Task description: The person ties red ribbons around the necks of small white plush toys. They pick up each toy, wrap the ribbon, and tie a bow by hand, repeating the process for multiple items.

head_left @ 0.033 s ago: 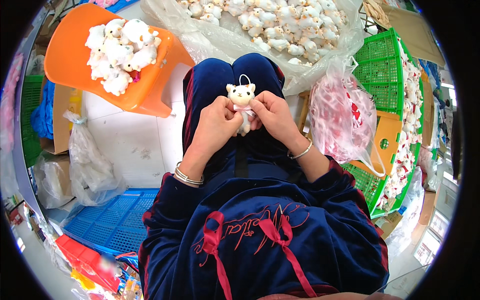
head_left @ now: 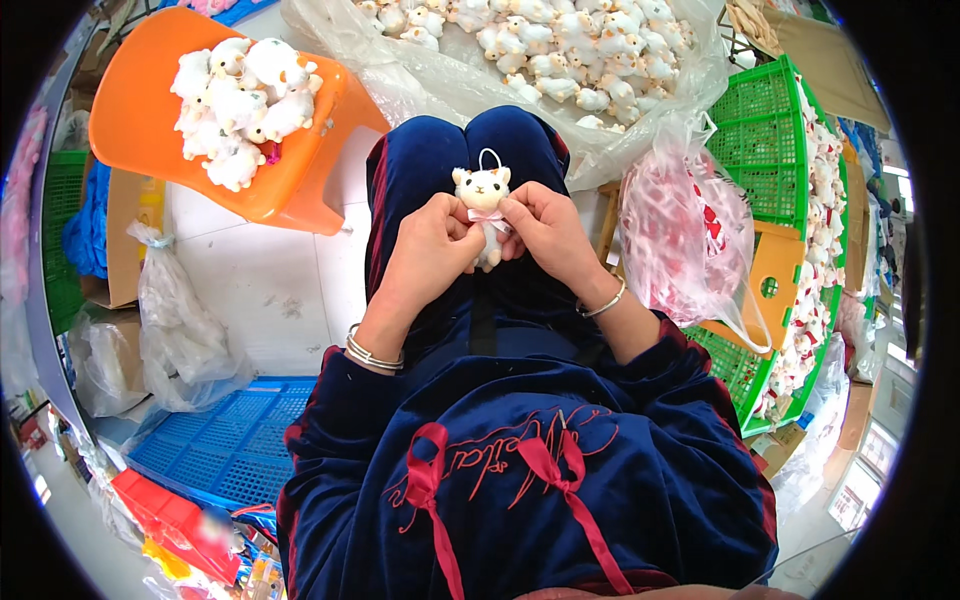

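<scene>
Moved since the earlier frame: the bangles on the left wrist, very slightly; both hands and the toy match their earlier pose.
Left grip: thumb and fingers together, clamped on the plush toy at its left side by the neck.
Right grip: clamped on the toy's right side, thumb at the end of the bow; the hidden fingertips I cannot tell.
Plush toy: white, between the two grips, face up, head pointing away from the person, over the thighs.
Pink bow: at the toy's neck, between the thumbs.
White loop: atop the head, just beyond both grips.
Orange chair: beyond and left of the left grip, bearing a pile of similar toys.
Plastic bag: right of the right grip, with pink and red contents.
</scene>
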{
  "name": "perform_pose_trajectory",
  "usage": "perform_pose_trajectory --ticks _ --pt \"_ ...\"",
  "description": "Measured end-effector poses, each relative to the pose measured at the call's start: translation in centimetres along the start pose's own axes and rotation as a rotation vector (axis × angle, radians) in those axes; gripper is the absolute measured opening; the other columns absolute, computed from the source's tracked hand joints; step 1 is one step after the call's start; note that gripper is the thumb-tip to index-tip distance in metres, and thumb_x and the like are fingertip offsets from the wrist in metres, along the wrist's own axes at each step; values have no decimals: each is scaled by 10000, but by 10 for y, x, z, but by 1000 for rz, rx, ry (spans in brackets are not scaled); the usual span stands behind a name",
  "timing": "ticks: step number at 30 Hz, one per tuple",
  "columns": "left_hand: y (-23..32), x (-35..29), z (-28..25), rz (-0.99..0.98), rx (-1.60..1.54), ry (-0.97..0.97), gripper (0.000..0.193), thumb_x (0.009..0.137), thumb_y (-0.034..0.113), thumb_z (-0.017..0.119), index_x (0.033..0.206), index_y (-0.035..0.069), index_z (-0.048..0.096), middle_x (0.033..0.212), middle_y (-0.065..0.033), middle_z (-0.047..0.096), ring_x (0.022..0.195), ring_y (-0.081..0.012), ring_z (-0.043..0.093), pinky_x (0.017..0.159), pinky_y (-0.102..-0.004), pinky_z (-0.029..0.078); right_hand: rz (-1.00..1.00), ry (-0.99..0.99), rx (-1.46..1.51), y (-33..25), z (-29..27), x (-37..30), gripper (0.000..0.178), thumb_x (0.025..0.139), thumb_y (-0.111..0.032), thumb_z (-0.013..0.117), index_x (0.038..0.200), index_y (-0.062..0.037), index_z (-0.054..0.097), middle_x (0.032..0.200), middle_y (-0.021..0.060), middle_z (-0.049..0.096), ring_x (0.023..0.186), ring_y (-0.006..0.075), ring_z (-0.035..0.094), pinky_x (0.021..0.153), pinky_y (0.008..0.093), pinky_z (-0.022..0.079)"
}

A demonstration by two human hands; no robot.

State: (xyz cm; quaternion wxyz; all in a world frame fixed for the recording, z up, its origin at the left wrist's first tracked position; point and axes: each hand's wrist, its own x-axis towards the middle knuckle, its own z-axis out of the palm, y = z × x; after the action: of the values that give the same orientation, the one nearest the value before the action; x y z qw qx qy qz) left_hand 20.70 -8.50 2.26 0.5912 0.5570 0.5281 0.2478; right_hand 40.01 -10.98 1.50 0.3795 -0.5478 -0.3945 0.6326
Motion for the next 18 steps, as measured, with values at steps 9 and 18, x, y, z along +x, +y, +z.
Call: perform_pose_trajectory --ticks 9,18 --pt "5 4 3 -67 46 20 261 946 204 720 911 -25 600 672 -101 683 536 -129 655 510 -272 504 22 1 -132 -7 -1 1 256 1088 -241 551 1000 -9 615 780 55 693 544 82 613 486 225 462" --pt "3 -40 -13 72 144 37 518 875 131 806 1300 -38 563 1123 -124 700 702 -101 688 672 -240 543 20 124 -148 -20 -40 -15 262 1048 -245 617 1070 16 622 872 110 734 528 101 587 505 231 457"
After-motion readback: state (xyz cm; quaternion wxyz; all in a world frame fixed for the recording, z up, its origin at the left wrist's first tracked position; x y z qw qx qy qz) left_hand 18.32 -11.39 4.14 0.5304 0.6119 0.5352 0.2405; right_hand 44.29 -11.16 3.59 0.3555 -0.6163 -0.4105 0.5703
